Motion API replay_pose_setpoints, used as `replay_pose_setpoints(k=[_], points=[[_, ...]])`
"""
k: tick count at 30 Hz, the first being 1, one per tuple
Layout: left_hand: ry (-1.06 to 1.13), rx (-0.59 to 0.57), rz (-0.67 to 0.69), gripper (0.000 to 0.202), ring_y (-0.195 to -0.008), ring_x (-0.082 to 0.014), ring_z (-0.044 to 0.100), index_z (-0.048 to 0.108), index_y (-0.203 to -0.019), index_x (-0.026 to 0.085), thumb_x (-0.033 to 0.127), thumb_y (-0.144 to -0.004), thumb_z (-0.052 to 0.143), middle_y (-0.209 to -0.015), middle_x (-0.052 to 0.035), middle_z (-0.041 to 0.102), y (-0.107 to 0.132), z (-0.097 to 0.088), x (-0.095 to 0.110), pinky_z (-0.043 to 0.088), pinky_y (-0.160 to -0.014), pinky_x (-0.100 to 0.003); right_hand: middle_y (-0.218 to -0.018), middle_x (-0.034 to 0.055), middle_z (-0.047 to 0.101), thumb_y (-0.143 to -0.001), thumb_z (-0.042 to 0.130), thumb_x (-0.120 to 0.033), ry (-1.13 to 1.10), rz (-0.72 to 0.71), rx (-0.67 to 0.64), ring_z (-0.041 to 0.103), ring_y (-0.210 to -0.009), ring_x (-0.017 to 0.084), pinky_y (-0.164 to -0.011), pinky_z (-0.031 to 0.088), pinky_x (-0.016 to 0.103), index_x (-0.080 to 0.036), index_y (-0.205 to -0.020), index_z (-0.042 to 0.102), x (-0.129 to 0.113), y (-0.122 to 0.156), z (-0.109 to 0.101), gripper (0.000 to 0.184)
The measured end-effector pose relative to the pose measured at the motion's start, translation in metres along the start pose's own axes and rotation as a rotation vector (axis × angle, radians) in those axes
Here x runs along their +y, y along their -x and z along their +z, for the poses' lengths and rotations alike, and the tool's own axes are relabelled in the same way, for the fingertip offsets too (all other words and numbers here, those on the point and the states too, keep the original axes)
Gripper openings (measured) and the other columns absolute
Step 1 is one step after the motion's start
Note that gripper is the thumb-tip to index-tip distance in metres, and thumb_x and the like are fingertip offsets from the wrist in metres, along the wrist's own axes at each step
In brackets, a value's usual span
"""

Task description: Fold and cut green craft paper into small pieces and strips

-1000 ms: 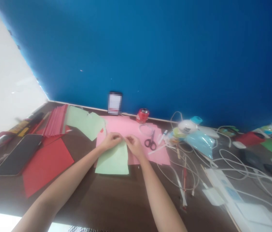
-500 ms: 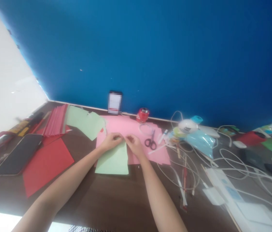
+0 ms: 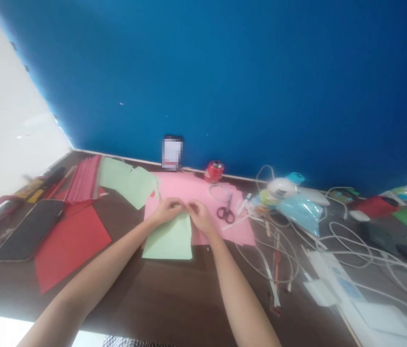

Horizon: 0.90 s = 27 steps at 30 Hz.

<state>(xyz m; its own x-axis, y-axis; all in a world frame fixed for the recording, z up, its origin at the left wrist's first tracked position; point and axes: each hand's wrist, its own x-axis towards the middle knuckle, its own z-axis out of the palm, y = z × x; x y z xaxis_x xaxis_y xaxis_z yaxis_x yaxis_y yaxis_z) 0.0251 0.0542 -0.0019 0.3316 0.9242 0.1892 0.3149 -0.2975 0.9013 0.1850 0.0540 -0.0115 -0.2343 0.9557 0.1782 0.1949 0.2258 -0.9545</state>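
Observation:
A pale green paper sheet (image 3: pixel 169 240) lies on the dark wooden table (image 3: pixel 160 299), partly over a pink sheet (image 3: pixel 203 190). My left hand (image 3: pixel 167 210) and my right hand (image 3: pixel 199 216) meet at the green sheet's far edge. Both have their fingers curled and pinch that edge close together. Small scissors (image 3: pixel 226 211) lie on the pink sheet just right of my right hand.
Red paper (image 3: pixel 69 246), a dark phone (image 3: pixel 28 230) and a stack of pinkish-red sheets (image 3: pixel 84 179) lie at the left. More green paper (image 3: pixel 127 180) lies behind. A red tape roll (image 3: pixel 213 170) stands by the blue wall. White cables (image 3: pixel 351 250) and packets crowd the right.

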Motion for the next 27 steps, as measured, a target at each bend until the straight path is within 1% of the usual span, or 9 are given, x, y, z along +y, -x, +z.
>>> replay_pose_setpoints(k=[7,13,16,22,27], points=[[0.022,0.013,-0.035,0.022,-0.079,-0.0169,0.058,0.064,-0.080,0.014,0.028,-0.076,0.046,-0.085,-0.0044,0.065,-0.0005,-0.0006,-0.0008,0.046,-0.074,-0.029,-0.081,0.0022,0.060,-0.074,0.055,-0.036,-0.076,0.047,0.025,0.055,-0.077,0.016,-0.074,0.043,0.030,-0.018,-0.080,0.057,0.0030,0.0004,-0.0027,0.019],[-0.005,0.016,-0.044,0.025,-0.078,-0.0168,0.058,0.064,-0.081,0.014,0.030,-0.077,0.046,-0.085,-0.0049,0.066,0.0010,-0.0009,0.0022,0.045,-0.074,-0.029,-0.075,0.0017,0.060,-0.073,0.056,-0.036,-0.071,0.068,-0.001,0.054,-0.073,0.016,-0.072,0.043,0.029,-0.017,-0.076,0.058,0.0027,0.0002,-0.0053,0.018],[-0.005,0.024,-0.061,0.026,-0.077,-0.0166,0.059,0.065,-0.081,0.014,0.032,-0.078,0.046,-0.085,-0.0051,0.066,0.0012,-0.0014,0.0022,0.045,-0.072,-0.028,-0.076,0.0019,0.060,-0.073,0.056,-0.035,-0.067,0.064,0.001,0.055,-0.073,0.016,-0.071,0.043,0.029,-0.017,-0.077,0.058,0.0037,-0.0002,-0.0053,0.018],[0.015,0.036,-0.110,0.029,-0.071,-0.0153,0.059,0.065,-0.075,0.014,0.036,-0.077,0.046,-0.079,-0.0045,0.066,0.0006,-0.0012,-0.0008,0.046,-0.067,-0.027,-0.075,0.0014,0.060,-0.074,0.056,-0.036,-0.038,0.014,0.019,0.054,-0.072,0.016,-0.071,0.043,0.029,-0.018,-0.075,0.058,0.0039,0.0002,-0.0044,0.019],[0.010,0.043,-0.118,0.029,-0.075,-0.0166,0.059,0.065,-0.080,0.014,0.036,-0.078,0.046,-0.084,-0.0052,0.067,0.0004,-0.0006,-0.0007,0.045,-0.071,-0.028,-0.076,0.0015,0.060,-0.070,0.059,-0.035,-0.074,0.059,0.031,0.055,-0.073,0.016,-0.070,0.043,0.029,-0.017,-0.075,0.058,0.0024,-0.0003,-0.0039,0.018]])
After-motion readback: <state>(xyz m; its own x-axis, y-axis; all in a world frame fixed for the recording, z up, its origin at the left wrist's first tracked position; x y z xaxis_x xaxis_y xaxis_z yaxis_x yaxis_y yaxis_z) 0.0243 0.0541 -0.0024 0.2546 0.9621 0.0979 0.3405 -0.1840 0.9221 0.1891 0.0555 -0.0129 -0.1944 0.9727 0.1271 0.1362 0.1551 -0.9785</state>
